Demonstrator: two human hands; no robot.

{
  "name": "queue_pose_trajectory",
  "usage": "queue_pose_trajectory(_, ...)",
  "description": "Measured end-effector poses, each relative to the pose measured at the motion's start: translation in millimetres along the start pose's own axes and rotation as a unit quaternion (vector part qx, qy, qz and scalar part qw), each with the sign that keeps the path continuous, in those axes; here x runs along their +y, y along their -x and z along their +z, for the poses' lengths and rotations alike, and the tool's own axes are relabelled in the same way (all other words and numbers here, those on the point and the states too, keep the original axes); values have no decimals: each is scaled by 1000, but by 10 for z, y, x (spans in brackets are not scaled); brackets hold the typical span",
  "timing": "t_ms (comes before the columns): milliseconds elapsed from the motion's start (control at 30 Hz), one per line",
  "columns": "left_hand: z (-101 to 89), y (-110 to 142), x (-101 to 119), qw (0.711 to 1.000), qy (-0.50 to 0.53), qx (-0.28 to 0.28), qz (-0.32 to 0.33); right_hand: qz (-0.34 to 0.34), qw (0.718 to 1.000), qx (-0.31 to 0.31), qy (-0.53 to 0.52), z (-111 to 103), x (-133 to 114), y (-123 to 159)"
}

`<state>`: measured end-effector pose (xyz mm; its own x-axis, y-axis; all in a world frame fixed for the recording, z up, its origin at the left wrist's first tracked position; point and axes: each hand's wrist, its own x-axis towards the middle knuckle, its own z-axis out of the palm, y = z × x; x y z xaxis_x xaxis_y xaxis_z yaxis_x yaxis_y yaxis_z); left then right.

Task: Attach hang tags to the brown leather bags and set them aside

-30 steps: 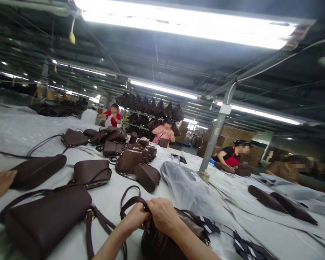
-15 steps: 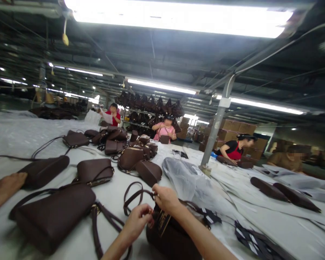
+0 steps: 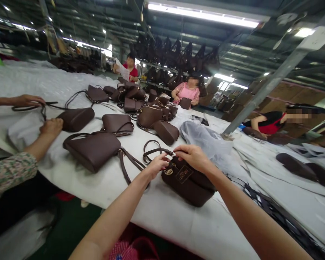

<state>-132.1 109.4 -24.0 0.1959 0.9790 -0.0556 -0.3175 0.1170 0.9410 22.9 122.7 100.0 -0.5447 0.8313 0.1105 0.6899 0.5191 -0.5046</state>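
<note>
Both bare forearms reach in from the bottom edge and converge on the dark brown bag [image 3: 191, 184], which lies on the white-covered table [image 3: 151, 202] near its close edge. The left hand [image 3: 157, 167] comes in low, fingers bent beside the strap [image 3: 153, 151]; whether they grip it I cannot tell. The right hand [image 3: 193, 157], higher and palm down, pinches the strap between thumb and fingertips at the bag's top. Gold lettering shows on the bag (too small to read surely). To the left, a co-worker's floral sleeve [image 3: 13, 175] is cut off by the frame. More brown bags [image 3: 94, 148] spread across the table beside cloudy plastic [image 3: 203, 141]. Farther off, people stand before hanging bags [image 3: 178, 54], their shapes blurring in the dim hall.
</note>
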Motion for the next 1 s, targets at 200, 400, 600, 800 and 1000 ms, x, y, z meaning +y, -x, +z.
queue_pose_trajectory(200,65,-59,-54,989,138,49,29,13,990,-66,121,15,-19,-49)
queue_pose_trajectory(400,70,-125,-17,983,170,64,-2,-22,979,-101,174,4,-43,-40)
queue_pose_trajectory(600,42,-119,-5,983,168,69,-14,-13,982,-175,69,-52,-43,-62)
queue_pose_trajectory(800,56,-151,45,981,167,98,-30,2,987,-138,77,-77,-136,-83)
queue_pose_trajectory(1000,67,-196,60,979,140,141,-35,-9,950,-53,308,71,-146,-75)
